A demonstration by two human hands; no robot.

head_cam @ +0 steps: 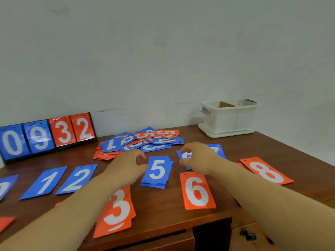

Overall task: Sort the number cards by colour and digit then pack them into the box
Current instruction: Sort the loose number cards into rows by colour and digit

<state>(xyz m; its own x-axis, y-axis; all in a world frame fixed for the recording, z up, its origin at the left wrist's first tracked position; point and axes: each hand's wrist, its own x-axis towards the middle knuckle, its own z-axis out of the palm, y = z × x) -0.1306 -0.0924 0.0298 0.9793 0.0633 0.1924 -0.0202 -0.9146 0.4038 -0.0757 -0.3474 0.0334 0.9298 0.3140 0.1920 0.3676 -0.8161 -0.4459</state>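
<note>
**A:** Sorting's under way, by the look of it. On the wooden table point(163, 211) the white box point(230, 120) waits well beyond the right fingers, at the far corner. A mixed red and blue heap point(141, 142) lies just past both sets of fingertips.

**B:** And the hands?

**A:** The left hand point(126, 165) hovers with its fingers loosely curled and nothing in them. The blue 5 stack point(157, 171) sits just off its fingertips. The right hand point(199, 158) arches over a blue card point(181, 154), fingers bent, but it's impossible to tell whether they actually grip it.

**B:** How does that card lie?

**A:** It's mostly hidden. The edge that shows slants, with the far end leaning left. The 5 stack is clearer: its long axis runs away from the person, the digit is upright and the punched holes are at the far end.

**B:** Next move?

**A:** Probably read that digit, square the card onto its matching pile, then reach into the heap. Packing looks a long way off.
</note>
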